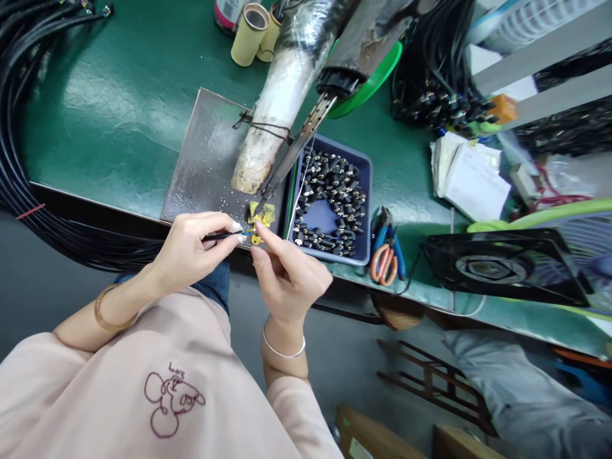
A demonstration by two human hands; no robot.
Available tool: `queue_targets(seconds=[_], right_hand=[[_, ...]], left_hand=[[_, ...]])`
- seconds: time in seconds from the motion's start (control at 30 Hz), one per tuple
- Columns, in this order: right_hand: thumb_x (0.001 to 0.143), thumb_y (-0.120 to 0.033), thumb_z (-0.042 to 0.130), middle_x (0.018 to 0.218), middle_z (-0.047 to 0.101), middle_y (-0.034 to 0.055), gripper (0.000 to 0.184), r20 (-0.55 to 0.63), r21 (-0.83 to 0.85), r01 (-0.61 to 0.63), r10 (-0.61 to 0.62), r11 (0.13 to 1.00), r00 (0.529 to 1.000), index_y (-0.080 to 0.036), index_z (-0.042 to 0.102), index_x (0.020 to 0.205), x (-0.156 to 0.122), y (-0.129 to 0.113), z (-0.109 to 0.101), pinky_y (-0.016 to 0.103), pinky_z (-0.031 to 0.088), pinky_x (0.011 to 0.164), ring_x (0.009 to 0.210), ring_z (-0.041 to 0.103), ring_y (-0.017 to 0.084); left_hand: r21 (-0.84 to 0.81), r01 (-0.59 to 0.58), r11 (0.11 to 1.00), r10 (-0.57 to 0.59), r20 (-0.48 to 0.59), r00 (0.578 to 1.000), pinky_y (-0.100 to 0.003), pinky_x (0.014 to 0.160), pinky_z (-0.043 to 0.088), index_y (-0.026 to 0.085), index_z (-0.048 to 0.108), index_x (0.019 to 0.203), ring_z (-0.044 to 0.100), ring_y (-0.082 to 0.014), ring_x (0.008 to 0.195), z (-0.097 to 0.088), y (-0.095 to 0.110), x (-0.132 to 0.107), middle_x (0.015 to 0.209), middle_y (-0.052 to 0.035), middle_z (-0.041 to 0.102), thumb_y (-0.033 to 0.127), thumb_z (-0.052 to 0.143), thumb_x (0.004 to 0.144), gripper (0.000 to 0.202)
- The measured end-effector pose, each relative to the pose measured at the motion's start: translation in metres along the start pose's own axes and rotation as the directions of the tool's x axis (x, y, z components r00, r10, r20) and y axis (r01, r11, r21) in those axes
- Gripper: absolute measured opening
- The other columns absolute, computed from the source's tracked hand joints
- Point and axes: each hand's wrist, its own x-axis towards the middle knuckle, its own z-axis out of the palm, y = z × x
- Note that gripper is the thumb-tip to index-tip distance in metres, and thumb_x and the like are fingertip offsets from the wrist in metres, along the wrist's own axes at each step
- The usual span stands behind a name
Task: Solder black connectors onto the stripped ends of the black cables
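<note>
Between the thumb and fingers of my left hand (196, 245) is the end of a black cable (220, 236), its thin coloured wires (247, 232) fanned toward the right. My right hand (289, 268) reaches in from the other side, index finger at a small yellow fixture (262, 213) by the metal plate's front edge. Whether its fingertips pinch anything is too small to make out. Just above the fixture ends the tip of a soldering iron (299, 143), mounted at a slant. A wrapped white tube (272, 115) points down beside it.
Right of the metal plate (205, 146) stands a blue tray (366, 191) of small black connectors (335, 185). Pliers (386, 252) and a black fan (502, 268) lie farther right. Black cables (14, 140) hang over the left edge; yellow spools (249, 35) stand behind.
</note>
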Motion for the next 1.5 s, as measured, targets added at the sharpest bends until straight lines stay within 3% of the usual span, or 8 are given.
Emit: queue_targets(seconds=[0.3,0.37,0.43,0.5,0.6,0.7,1.07,1.5], right_hand=[[0.096,-0.021,0.061,0.054,0.056,-0.0063,0.018,-0.012,-0.049,0.094,-0.094,0.994,0.995,-0.02,0.071,0.11,-0.004,0.006,0.001,0.021,0.04,0.049,0.043,0.046,0.006],[0.097,-0.021,0.058,0.058,0.059,-0.0063,0.024,-0.16,0.061,0.032,-0.022,0.998,0.987,-0.022,0.067,0.119,-0.005,0.006,0.004,0.02,0.04,0.044,0.042,0.049,0.007],[0.097,-0.019,0.055,0.068,0.067,-0.0048,0.032,-0.358,0.196,0.013,0.059,0.98,0.932,-0.024,0.061,0.128,-0.005,0.007,0.006,0.02,0.042,0.038,0.045,0.057,0.008],[0.096,-0.013,0.056,0.084,0.074,-0.002,0.035,-0.441,0.247,0.027,0.088,0.969,0.893,-0.025,0.058,0.129,-0.006,0.007,0.008,0.02,0.051,0.041,0.055,0.068,0.01],[0.09,-0.006,0.064,0.096,0.078,0.0017,0.03,-0.306,0.106,0.016,0.017,0.994,0.952,-0.022,0.064,0.114,-0.006,0.009,0.01,0.025,0.065,0.065,0.077,0.078,0.015],[0.085,-0.005,0.071,0.098,0.079,0.0054,0.02,-0.176,-0.018,0.05,-0.052,0.999,0.983,-0.02,0.065,0.096,-0.005,0.009,0.013,0.025,0.065,0.076,0.087,0.078,0.017],[0.086,-0.009,0.069,0.093,0.077,0.0019,0.015,-0.209,0.046,-0.051,0.059,0.998,0.976,-0.022,0.062,0.086,0.004,0.01,0.024,0.027,0.062,0.074,0.083,0.074,0.015],[0.082,-0.007,0.073,0.096,0.076,0.0033,0.016,-0.201,0.084,-0.079,0.095,0.993,0.975,-0.021,0.066,0.087,0.008,0.009,0.024,0.027,0.063,0.077,0.086,0.073,0.015]], left_hand=[[-0.165,0.191,0.968,-0.187,0.037,0.982,-0.019,0.053,0.042,0.014,0.064,0.081,0.051,-0.009,0.056,0.004,-0.003,0.001,0.062,0.0018,0.059,0.024,0.06,0.088,0.013],[-0.192,0.211,0.958,-0.206,0.046,0.977,-0.018,0.053,0.042,0.013,0.066,0.079,0.051,-0.0088,0.056,0.005,-0.002,0.002,0.063,0.0005,0.06,0.026,0.061,0.088,0.016],[-0.184,0.208,0.961,-0.205,0.033,0.978,-0.017,0.051,0.041,0.013,0.067,0.077,0.05,-0.0085,0.057,0.007,-0.002,0.002,0.065,-0.0005,0.062,0.027,0.062,0.088,0.019],[-0.145,0.178,0.973,-0.18,0.0,0.984,-0.016,0.05,0.039,0.013,0.068,0.077,0.051,-0.0083,0.057,0.008,-0.002,0.003,0.066,-0.0007,0.064,0.026,0.062,0.087,0.018],[-0.056,0.094,0.994,-0.096,-0.039,0.995,-0.016,0.05,0.037,0.013,0.068,0.077,0.05,-0.0076,0.056,0.01,-0.005,0.003,0.066,-0.0002,0.065,0.023,0.061,0.088,0.016],[0.005,0.058,0.998,-0.058,-0.036,0.998,-0.017,0.051,0.037,0.013,0.066,0.076,0.046,-0.007,0.055,0.012,-0.007,0.004,0.064,0.0007,0.061,0.022,0.06,0.089,0.017],[-0.122,0.205,0.971,-0.212,-0.053,0.976,-0.015,0.049,0.035,0.015,0.057,0.066,0.042,-0.007,0.057,0.017,-0.003,0.014,0.061,0.0031,0.049,0.02,0.058,0.083,0.017],[-0.125,0.178,0.976,-0.187,-0.07,0.98,-0.016,0.053,0.042,0.014,0.063,0.07,0.049,-0.0077,0.059,0.015,-0.001,0.018,0.063,0.0025,0.056,0.018,0.06,0.083,0.014]])
